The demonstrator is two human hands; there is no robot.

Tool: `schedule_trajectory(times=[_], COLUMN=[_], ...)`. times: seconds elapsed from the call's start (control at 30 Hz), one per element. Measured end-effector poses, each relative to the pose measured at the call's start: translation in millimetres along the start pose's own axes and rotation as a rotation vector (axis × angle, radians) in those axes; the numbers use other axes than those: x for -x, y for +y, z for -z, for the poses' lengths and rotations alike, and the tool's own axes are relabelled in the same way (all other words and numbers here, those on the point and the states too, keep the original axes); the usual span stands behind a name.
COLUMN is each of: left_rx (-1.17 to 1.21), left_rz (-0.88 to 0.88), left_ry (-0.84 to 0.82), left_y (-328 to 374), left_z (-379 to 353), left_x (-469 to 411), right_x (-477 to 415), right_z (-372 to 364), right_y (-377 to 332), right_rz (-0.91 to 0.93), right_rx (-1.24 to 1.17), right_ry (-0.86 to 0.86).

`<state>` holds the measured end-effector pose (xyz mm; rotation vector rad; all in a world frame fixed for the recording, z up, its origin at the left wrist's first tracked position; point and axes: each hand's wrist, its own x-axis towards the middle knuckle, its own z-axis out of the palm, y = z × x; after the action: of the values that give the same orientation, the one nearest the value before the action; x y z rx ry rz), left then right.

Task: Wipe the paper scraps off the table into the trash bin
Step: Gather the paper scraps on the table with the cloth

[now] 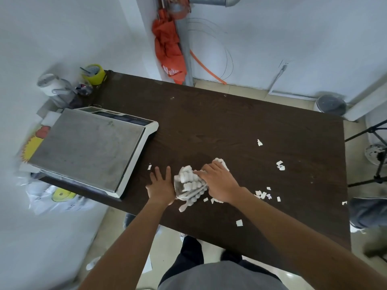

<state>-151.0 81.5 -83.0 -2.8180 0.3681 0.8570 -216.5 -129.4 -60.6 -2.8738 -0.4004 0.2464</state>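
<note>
A white knobbly cloth (pixel 189 185) lies bunched on the dark brown table (pixel 230 122) near its front edge. My right hand (pixel 219 183) presses down on the cloth and grips its right side. My left hand (pixel 160 188) lies flat on the table, fingers spread, touching the cloth's left edge. Several white paper scraps (pixel 261 194) lie just right of my right wrist. More scraps (pixel 280 165) sit further right, one (pixel 259 142) lies beyond them, and one (pixel 239 223) is near the front edge. A small scrap (pixel 149 166) lies by my left fingertips. A grey-topped bin (pixel 329 104) stands on the floor beyond the table's far right corner.
A large weighing scale (pixel 90 147) fills the table's left part, close to my left hand. Tape rolls and a yellow cup (pixel 94 74) crowd the far left corner. An orange umbrella (pixel 168 49) hangs on the wall pipe. A tripod (pixel 374 155) stands right of the table.
</note>
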Motion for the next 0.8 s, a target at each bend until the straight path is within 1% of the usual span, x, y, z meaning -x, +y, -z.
schedule_trajectory(times=[0.2,0.27,0.37,0.53,0.67,0.8], left_rx=[-0.053,-0.07,-0.104,-0.211,-0.188,-0.2], left_rz=[0.02,0.026,0.007,-0.035,-0.148,-0.271], left_ry=[-0.049,-0.073,-0.062,-0.031,-0.003,-0.022], left_y=[5.2,10.8,22.0,38.7,58.6,87.9], left_z=[6.1,10.5,14.0,25.6,42.0,48.9], left_x=[1.8,4.1,8.2,13.0,13.2,14.1], right_x=[21.1,35.9,59.8,91.8,99.8,102.1], right_z=[-5.0,-6.7,-11.9,-5.6,13.5,35.8], right_y=[8.8,16.9,33.0,65.9,80.1,91.2], right_rz=[0.035,0.025,-0.009,-0.059,-0.146,-0.254], right_rx=[0.004,0.016,0.05,0.137,0.115,0.074], right_ry=[-0.043,-0.032,-0.014,-0.094,-0.106,-0.007])
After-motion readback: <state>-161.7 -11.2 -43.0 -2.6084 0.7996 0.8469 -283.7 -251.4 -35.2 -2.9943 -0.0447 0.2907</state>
